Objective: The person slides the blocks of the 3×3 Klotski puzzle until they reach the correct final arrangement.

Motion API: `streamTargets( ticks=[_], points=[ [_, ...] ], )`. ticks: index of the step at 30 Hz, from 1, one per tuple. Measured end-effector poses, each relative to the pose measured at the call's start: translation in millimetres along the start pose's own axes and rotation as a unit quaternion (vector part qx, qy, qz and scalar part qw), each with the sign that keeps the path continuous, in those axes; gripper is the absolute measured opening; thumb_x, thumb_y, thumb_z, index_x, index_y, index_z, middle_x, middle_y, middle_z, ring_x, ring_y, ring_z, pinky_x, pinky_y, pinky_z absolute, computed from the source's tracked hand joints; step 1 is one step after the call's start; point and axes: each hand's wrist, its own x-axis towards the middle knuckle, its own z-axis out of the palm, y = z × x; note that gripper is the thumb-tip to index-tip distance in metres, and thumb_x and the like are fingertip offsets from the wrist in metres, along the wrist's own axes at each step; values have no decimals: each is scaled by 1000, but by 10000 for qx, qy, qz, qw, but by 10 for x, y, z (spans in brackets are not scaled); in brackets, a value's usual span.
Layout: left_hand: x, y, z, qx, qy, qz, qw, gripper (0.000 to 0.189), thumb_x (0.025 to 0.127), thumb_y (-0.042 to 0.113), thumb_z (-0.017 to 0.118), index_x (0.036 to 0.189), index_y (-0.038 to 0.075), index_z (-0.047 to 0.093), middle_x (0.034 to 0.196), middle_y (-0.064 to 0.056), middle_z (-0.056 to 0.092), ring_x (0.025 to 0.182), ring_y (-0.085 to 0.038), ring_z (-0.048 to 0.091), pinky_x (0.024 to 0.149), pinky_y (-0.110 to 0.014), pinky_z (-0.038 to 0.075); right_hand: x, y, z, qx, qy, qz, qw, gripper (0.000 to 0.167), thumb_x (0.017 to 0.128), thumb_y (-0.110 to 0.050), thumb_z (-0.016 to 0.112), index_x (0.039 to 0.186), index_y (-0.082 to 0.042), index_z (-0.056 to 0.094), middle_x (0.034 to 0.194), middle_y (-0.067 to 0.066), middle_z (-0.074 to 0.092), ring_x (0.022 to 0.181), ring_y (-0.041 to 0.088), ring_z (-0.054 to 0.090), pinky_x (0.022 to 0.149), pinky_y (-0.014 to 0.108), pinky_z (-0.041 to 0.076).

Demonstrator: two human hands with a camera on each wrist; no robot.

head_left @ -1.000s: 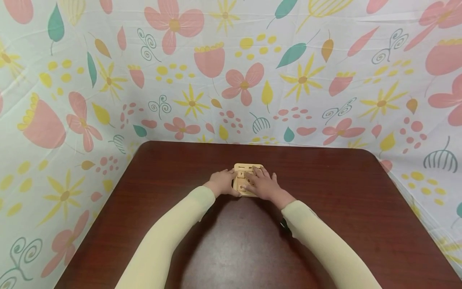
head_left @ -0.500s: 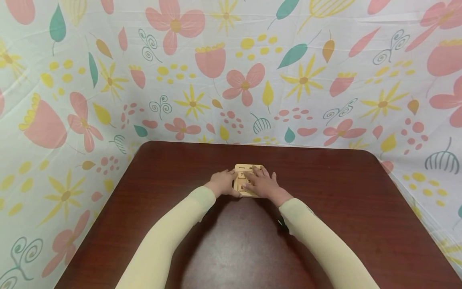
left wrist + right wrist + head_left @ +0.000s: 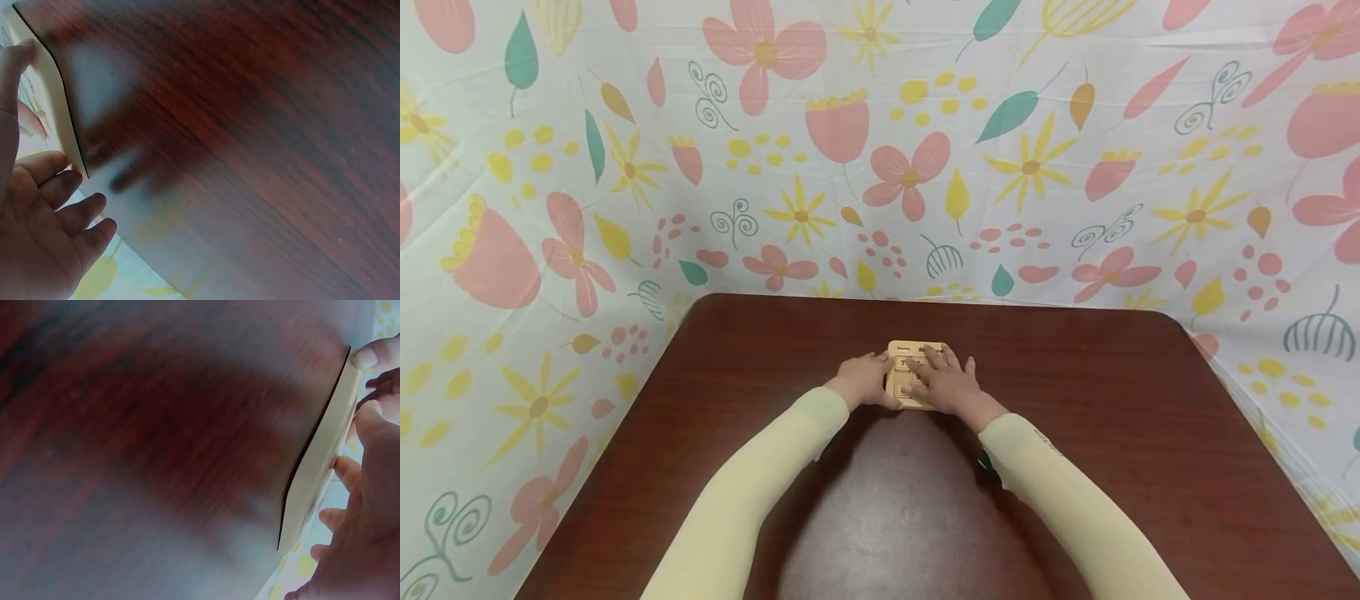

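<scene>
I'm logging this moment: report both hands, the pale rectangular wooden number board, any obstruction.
Left hand holding left side of board. Right hand over its small wooden number tiles, hiding some. Board on reddish-brown wood-grained table. No other obstruction seen.

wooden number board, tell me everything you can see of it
The number board looks like pale wood, rounded at the corners, with dark lettering along its far edge and numbered tiles on its face, one apparently a 7. It lies flat on the dark table. The left hand holds its left side, thumb at the near corner; the right hand rests fingers on top, hiding much of the face.
</scene>
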Motion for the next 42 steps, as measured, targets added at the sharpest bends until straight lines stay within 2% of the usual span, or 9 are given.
streamTargets(
  ticks=[10,29,42],
  points=[
    [16,-8,-2,-45,2,-16,10000,96,84,63,74,161,19,36,169,0,32,155,-24,38,111,-44,51,-14,-6,10,135,-35,29,9999,64,105,-55,46,162,-26,34,173,15,17,161,45,5,119,80,6],
    [-33,15,-21,-111,-46,14,9999,95,85,61,75,161,19,37,169,-1,32,155,-25,36,112,-45,50,-113,-21,25,219,-79,-30,9997,63,105,-55,45,162,-28,34,173,16,15,160,46,4,119,80,5],
    [-50,26,-48,-127,6,21,9999,93,85,60,75,160,18,39,169,-2,33,155,-26,38,113,-46,49,-175,-19,43,222,84,-116,9997,62,105,-53,48,160,-27,38,172,17,18,160,47,7,117,81,6]
  ],
)
